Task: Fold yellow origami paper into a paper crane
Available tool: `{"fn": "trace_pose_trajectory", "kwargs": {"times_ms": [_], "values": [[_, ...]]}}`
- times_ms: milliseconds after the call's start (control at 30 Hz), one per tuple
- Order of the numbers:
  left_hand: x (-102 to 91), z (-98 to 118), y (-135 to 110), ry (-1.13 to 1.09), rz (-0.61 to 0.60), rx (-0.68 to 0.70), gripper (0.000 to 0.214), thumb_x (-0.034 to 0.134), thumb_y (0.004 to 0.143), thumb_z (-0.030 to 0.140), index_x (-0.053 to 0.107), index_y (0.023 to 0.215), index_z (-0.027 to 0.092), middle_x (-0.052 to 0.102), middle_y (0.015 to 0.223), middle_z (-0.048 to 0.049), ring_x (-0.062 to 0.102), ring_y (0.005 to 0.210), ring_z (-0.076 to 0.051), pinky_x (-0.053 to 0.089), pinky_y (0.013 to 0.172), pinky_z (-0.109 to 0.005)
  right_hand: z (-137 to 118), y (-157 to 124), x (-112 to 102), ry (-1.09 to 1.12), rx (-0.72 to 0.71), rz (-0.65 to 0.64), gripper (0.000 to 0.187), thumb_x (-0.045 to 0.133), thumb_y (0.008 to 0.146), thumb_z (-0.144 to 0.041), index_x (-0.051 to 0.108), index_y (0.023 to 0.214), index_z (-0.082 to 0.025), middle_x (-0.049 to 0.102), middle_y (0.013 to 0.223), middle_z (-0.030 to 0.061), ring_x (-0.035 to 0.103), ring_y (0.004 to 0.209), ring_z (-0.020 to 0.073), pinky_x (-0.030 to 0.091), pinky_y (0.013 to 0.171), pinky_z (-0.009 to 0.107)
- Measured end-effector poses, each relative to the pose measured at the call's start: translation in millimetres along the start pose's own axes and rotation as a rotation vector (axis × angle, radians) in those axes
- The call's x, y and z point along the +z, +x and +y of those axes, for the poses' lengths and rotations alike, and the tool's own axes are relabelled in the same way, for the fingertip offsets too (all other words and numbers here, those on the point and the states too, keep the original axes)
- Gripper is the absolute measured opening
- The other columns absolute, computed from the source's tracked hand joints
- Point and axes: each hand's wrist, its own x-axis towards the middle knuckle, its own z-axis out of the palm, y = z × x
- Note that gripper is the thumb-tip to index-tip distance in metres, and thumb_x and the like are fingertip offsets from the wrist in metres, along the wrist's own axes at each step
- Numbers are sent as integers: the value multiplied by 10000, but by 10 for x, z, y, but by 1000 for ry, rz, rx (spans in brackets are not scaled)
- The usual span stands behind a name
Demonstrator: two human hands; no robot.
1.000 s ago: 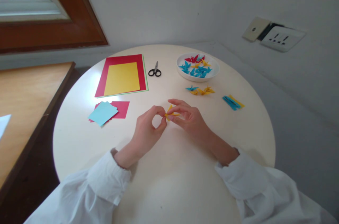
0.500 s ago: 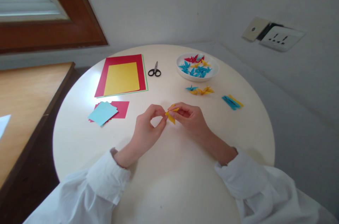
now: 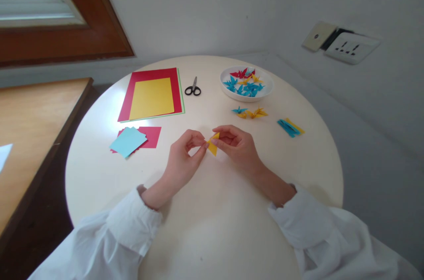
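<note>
A small folded piece of yellow origami paper (image 3: 212, 147) is held between my two hands, above the middle of the round white table (image 3: 212, 236). My left hand (image 3: 186, 154) pinches its left tip between thumb and fingers. From the other side, my right hand (image 3: 237, 144) grips it, thumb on the near face and fingers curled behind. Part of the paper is hidden by the fingertips. Just beyond my right hand lie a blue paper crane (image 3: 240, 110) and yellow paper cranes (image 3: 258, 113).
A white dish (image 3: 225, 91) holds several red, blue and yellow cranes. Folded blue and yellow strips (image 3: 289, 128) lie at the right. Black-handled scissors (image 3: 192, 90) rest at the back, beside stacked red and yellow sheets (image 3: 153, 98). Light-blue paper squares (image 3: 129, 141) overlap red ones on the left.
The yellow paper has turned slightly in my fingers and now shows a flatter, triangular face. My right fingers have shifted a little on it. Objects on the table stay put.
</note>
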Motion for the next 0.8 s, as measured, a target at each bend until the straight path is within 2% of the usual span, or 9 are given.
{"fn": "trace_pose_trajectory", "kwargs": {"times_ms": [267,433,667,800], "values": [[-12,-5,17,5,14,9,77,610,730,156,534,729,170,569,694,16,574,647,-94,497,627,-220,-15,-1,-4,63,68,4,322,736,619,-255,617,912,-192,660,717,-10,653,715,133,549,717,287],[-11,16,25,-21,29,-13,95,617,715,161,525,695,168,564,675,18,563,628,-92,479,597,-211,6,3,1,58,81,-16,328,732,623,-246,616,924,-189,664,729,-3,652,726,135,540,725,288],[-27,48,38,-82,-27,-215,158,676,697,263,573,746,153,604,681,5,567,610,-106,450,576,-224,7,-2,0,26,50,1,296,719,634,-236,625,911,-186,663,712,-5,652,705,136,540,709,289],[-32,35,38,-74,-80,-289,219,674,698,350,626,702,136,625,672,-16,550,611,-119,414,567,-234,2,-2,-3,6,39,0,293,720,639,-243,627,911,-190,665,716,-1,654,713,143,538,704,292]]}}
